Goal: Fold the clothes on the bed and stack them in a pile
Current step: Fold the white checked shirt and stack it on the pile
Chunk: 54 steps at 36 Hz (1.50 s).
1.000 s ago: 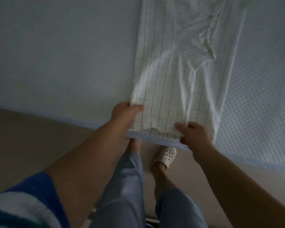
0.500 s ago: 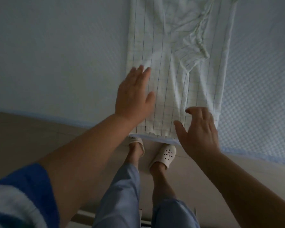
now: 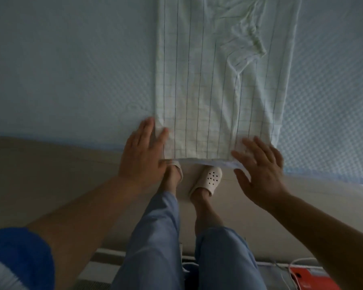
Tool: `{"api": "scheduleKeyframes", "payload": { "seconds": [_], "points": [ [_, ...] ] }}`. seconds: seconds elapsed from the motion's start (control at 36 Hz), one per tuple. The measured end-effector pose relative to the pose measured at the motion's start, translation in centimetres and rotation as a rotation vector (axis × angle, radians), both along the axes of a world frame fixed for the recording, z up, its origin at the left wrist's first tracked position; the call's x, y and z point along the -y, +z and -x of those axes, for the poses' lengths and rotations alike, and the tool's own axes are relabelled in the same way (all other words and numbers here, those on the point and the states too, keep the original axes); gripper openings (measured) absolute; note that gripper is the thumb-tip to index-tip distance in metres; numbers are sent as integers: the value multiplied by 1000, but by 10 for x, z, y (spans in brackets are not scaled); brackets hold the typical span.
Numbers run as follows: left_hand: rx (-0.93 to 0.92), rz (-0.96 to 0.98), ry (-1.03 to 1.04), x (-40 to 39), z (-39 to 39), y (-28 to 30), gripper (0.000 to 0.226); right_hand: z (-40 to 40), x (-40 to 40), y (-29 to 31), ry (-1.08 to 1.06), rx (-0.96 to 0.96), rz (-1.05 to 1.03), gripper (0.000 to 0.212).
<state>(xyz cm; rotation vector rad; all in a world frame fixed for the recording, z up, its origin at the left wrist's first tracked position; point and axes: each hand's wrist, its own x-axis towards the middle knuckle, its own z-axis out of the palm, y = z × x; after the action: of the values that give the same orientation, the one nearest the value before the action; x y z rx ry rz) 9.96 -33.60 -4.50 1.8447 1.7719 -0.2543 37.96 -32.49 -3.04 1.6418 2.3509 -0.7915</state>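
Striped garment (image 3: 214,97): thin cloth, flat rectangle, creased, on quilted bed (image 3: 71,70).

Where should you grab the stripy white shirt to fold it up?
Probably at the two near corners of the stripy white shirt, by the bed edge. The hem lies straight and flat there, and the left hand and right hand already rest open at those corners. Pinch from below, then lift away from you.

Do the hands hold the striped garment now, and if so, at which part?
Nothing is held. Both hands lie open: the left hand flat at the near left corner of the striped garment, the right hand over its near right corner.
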Motion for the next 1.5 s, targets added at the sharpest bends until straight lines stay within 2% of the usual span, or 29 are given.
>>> {"api": "scheduleKeyframes", "payload": {
  "seconds": [0.06, 0.14, 0.17, 0.22, 0.31, 0.42, 0.5, 0.56, 0.64, 0.72, 0.78, 0.86, 0.92, 0.97, 1.03, 1.14, 1.22, 1.28, 1.33, 1.42, 1.5],
  "points": [
    [175, -34, 215, 12, -4, 9, 64, -2, -3, 7, -218, -57, -41, 47],
    [479, 22, 749, 9, -16, 17, 40, -2, -16, 9, -707, -123, 24, 49],
    [506, 61, 914, 4, -22, 17, 30, -2, -23, 7, -886, -143, 82, 52],
    [481, 89, 1110, -9, -27, 13, 17, -4, -35, 3, -1168, -187, 227, 54],
    [575, 201, 1220, -21, -30, 5, 25, -10, -45, -4, -1302, -291, 413, 42],
    [724, 400, 1377, -20, -32, 3, 12, -16, -43, -7, -1432, -471, 584, 18],
    [763, 413, 1410, -13, -30, 2, 7, -22, -37, -5, -1486, -605, 650, 15],
    [787, 423, 1403, -9, -28, 6, 5, -26, -31, -1, -1454, -637, 675, 13],
    [839, 418, 1417, -2, -26, 17, 4, -27, -18, 6, -1329, -579, 640, 10],
    [785, 361, 1365, 4, -23, 31, 11, -25, -4, 20, -1245, -504, 540, 14],
    [711, 276, 1303, 7, -22, 44, 24, -24, 6, 34, -1197, -432, 446, 25],
    [622, 135, 1163, 5, -18, 68, 49, -23, 12, 62, -1061, -344, 319, 56],
    [616, 100, 1068, -3, -16, 84, 45, -21, 6, 82, -972, -324, 282, 45],
    [627, 99, 988, -18, -14, 98, 22, -18, -8, 99, -954, -362, 289, 18],
    [661, 132, 959, -39, -10, 111, 11, -16, -27, 113, -937, -362, 327, 12],
    [889, 359, 997, -88, 4, 127, 12, -17, -70, 137, -748, -249, 411, 51],
    [1055, 529, 889, -127, 23, 136, 29, -18, -102, 150, -527, -154, 357, 62],
    [1106, 560, 825, -153, 32, 138, 34, -18, -124, 153, -410, -118, 286, 58],
    [1065, 541, 761, -177, 35, 138, 38, -15, -147, 154, -360, -116, 187, 45],
    [907, 428, 623, -215, 35, 133, 33, -14, -189, 150, -373, -120, 73, 17],
    [894, 309, 554, -253, 33, 129, 24, -14, -233, 141, -444, -178, 10, 8]
  ]
}}
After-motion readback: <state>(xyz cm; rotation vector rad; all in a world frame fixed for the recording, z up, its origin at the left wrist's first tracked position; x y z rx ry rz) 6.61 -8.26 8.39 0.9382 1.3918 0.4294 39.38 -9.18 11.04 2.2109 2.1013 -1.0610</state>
